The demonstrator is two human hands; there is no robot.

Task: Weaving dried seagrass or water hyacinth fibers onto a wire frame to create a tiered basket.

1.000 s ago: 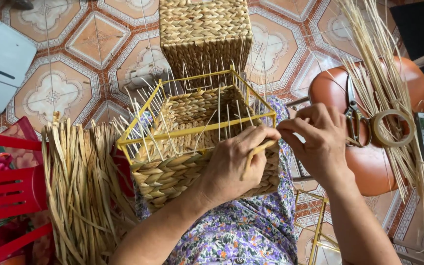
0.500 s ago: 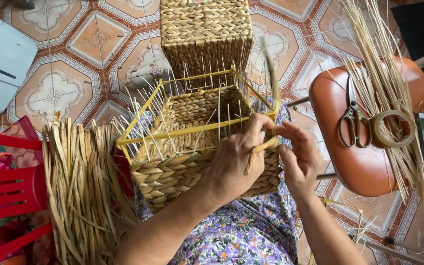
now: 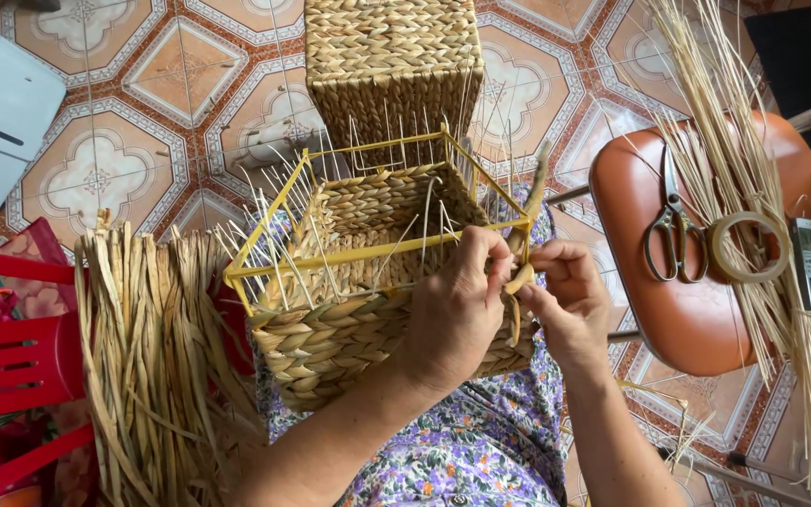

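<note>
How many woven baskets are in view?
2: a half-woven straw basket on a yellow wire frame on the person's lap, under the left hand and right hand; a finished square woven basket on the tiled floor beyond. Others may be out of view.

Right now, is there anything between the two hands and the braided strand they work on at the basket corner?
Nothing visible is in the way. The left hand and right hand both already touch the braided strand at the corner of the half-woven basket, beside its yellow frame.
</note>
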